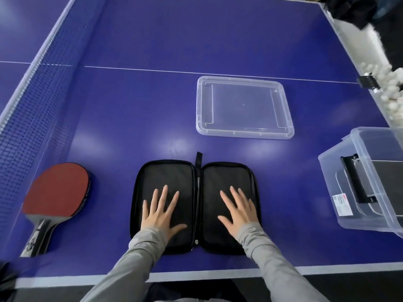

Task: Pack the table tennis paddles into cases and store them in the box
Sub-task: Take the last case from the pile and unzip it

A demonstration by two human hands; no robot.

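A black zip case (195,184) lies unzipped and spread flat near the table's front edge, with nothing inside. My left hand (161,211) presses flat on its left half with fingers straight and spread. My right hand (238,211) presses flat on its right half the same way. A red-faced paddle (55,194) with a dark handle lies on the table to the left of the case, apart from it. At the right edge stands a clear plastic box (331,171) with a black latch; a dark case lies inside it.
The box's clear lid (244,107) lies flat on the blue table (152,105) beyond the case. The net (32,105) runs along the left side. A bin of white balls (390,92) hangs off the far right edge.
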